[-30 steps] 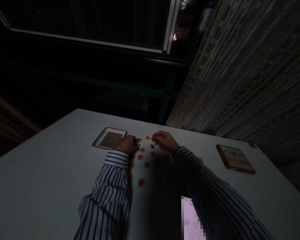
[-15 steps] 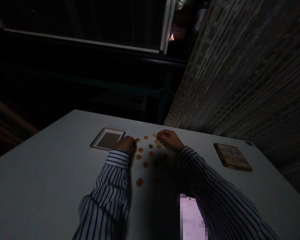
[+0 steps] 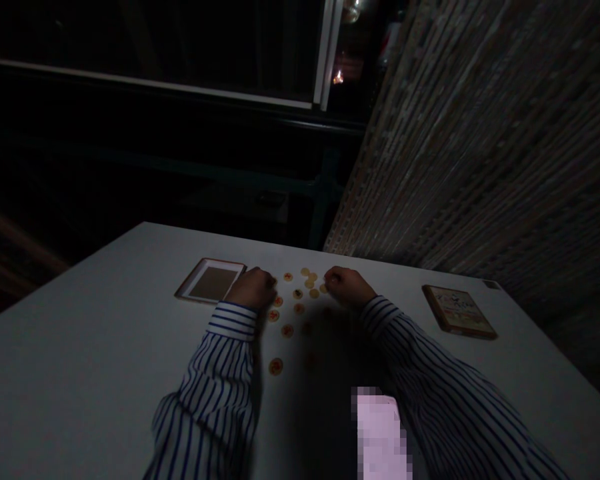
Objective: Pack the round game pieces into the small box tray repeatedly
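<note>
Several small round orange discs (image 3: 287,330) lie scattered on a white table (image 3: 90,360) in dim light. My left hand (image 3: 253,288) rests curled at the left edge of the discs, fingers closed; what they pinch is too dark to make out. My right hand (image 3: 347,285) is curled too, its fingertips touching the discs (image 3: 313,283) at the far side of the group. Both arms wear blue-striped white sleeves.
An open box tray with an orange rim (image 3: 210,281) lies left of my left hand. A flat printed box lid (image 3: 459,311) sits at the right. A brick wall (image 3: 480,147) rises behind the table's right side. A dark window (image 3: 180,47) is beyond.
My right hand has slid to the right along the far discs. The left hand has stayed by the tray. The view has drifted slightly.
</note>
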A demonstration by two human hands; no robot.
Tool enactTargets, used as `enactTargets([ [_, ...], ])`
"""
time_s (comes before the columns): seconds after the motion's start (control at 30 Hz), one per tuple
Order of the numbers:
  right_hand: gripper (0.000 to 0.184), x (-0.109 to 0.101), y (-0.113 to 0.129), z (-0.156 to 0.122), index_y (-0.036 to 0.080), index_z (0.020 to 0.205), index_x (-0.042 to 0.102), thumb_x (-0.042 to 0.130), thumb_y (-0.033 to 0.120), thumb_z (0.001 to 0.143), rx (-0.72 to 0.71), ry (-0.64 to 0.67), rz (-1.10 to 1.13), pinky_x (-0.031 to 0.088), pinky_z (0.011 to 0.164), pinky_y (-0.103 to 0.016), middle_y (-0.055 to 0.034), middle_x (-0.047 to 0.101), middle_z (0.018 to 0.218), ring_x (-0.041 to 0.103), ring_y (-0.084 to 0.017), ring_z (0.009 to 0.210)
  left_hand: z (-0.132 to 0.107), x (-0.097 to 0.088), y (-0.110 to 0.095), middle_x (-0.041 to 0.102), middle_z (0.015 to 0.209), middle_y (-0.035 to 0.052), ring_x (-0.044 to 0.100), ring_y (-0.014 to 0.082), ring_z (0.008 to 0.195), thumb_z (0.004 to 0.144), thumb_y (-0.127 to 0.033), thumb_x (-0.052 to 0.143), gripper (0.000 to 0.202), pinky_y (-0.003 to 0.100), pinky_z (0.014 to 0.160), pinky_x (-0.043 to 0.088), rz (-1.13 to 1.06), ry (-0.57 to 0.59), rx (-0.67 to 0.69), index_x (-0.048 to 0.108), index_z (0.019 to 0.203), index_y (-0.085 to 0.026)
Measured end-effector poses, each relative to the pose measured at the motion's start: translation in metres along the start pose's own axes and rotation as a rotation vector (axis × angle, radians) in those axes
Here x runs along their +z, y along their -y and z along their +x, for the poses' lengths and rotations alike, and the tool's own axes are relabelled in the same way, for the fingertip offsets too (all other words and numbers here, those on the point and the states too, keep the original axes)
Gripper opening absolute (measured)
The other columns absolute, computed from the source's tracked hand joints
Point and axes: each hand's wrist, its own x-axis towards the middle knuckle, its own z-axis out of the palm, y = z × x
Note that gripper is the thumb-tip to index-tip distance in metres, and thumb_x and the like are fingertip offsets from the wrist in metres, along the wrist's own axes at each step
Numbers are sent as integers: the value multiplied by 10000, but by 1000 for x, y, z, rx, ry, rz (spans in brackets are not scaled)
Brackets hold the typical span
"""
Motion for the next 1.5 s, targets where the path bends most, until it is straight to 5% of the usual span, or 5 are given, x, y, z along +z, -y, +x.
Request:
enactTargets([
  [0.4, 322, 6, 0, -3, 201, 1042, 558, 485, 290, 741, -94, 181, -308, 362, 767, -271, -57, 608, 1001, 527, -174, 891, 5, 13, -52, 575, 952, 87, 535, 202, 928, 748, -230, 467, 265, 293, 817, 395, 26, -111, 137, 601, 973, -186],
  [0.8, 295, 11, -3, -2, 211, 1022, 566, 473, 279, 750, -127, 159, -334, 364, 769, -293, -58, 614, 1017, 533, -193, 918, 5, 23, -55, 581, 932, 75, 544, 198, 884, 744, -189, 450, 261, 294, 771, 398, 40, -148, 199, 574, 973, -195],
  [1.07, 250, 14, -11, 1, 169, 860, 623, 522, 346, 715, 1, 46, 184, 395, 612, -237, -20, 619, 733, 539, -121, 662, 3, 20, -61, 580, 984, 79, 535, 187, 943, 775, -190, 437, 281, 281, 831, 381, -36, -114, 168, 573, 1021, -200],
  [1.27, 295, 6, -7, 2, 124, 826, 599, 613, 349, 636, 95, 132, 745, 411, 622, -246, -19, 617, 710, 537, -104, 635, 1, 15, -69, 588, 995, 90, 532, 192, 957, 776, -201, 467, 263, 286, 846, 379, -110, -91, 165, 585, 1009, -177],
  [1.5, 293, -8, 4, -5, 136, 851, 616, 613, 359, 661, 156, 165, 813, 364, 538, -212, -30, 633, 747, 522, -89, 605, 3, 19, -68, 592, 989, 60, 535, 185, 928, 769, -237, 486, 264, 277, 810, 396, -142, -185, 273, 564, 1017, -191],
])
